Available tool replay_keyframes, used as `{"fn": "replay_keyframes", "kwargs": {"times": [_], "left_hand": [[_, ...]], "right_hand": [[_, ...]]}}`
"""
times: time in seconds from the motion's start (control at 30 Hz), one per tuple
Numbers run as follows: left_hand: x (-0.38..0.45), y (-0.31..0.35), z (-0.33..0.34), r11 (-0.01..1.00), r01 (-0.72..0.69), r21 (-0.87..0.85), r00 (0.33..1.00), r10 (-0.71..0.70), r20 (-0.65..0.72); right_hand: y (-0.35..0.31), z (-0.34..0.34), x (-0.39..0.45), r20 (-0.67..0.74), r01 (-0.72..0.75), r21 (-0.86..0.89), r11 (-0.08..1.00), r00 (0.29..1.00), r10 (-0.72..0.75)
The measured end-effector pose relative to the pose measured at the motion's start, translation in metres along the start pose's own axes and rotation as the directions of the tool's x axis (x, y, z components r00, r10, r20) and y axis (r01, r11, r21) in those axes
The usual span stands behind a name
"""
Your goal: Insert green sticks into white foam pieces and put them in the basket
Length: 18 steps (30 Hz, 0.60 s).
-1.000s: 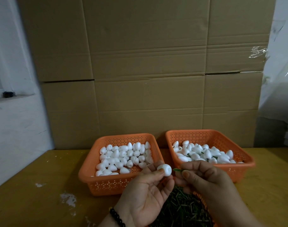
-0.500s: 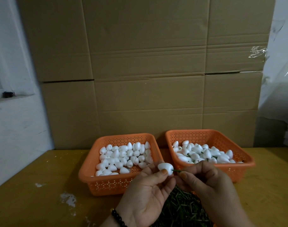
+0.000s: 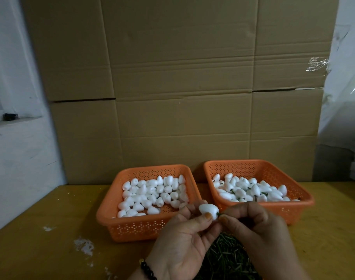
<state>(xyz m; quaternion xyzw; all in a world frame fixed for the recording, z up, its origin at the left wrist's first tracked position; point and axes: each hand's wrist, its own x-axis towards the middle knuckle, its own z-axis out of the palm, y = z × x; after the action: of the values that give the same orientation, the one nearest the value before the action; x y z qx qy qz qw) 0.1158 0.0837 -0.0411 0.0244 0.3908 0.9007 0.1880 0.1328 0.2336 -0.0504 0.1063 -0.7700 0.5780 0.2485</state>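
Head view: a white foam piece (image 3: 208,210) is pinched between the thumb and fingertips of the left hand (image 3: 184,244), just below the centre of the frame. A green stick (image 3: 219,214) is pinched between the thumb and forefinger of the right hand (image 3: 259,229); only a short length of it is seen, and its tip is set into the right end of the foam piece. Both hands are held close together above a pile of green sticks (image 3: 225,257) at the lower centre. A black bead bracelet (image 3: 148,270) is worn on the left wrist.

Behind the hands, two orange perforated baskets are placed side by side on a yellow table (image 3: 41,249). The left basket (image 3: 132,229) is loaded with plain foam pieces (image 3: 152,191). The right basket (image 3: 294,208) is loaded with foam pieces fitted with sticks (image 3: 251,189). Large cardboard sheets (image 3: 182,87) are stood against the wall across the upper frame
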Motion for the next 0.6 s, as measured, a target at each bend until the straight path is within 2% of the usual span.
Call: {"fn": "replay_keyframes", "kwargs": {"times": [0.6], "left_hand": [[-0.0001,-0.0028,0.0004,0.999,-0.013,0.034,1.000,0.013,0.005]], "right_hand": [[0.0037,-0.0002,0.0006,-0.003,0.030,-0.092,0.995,1.000,-0.031]]}}
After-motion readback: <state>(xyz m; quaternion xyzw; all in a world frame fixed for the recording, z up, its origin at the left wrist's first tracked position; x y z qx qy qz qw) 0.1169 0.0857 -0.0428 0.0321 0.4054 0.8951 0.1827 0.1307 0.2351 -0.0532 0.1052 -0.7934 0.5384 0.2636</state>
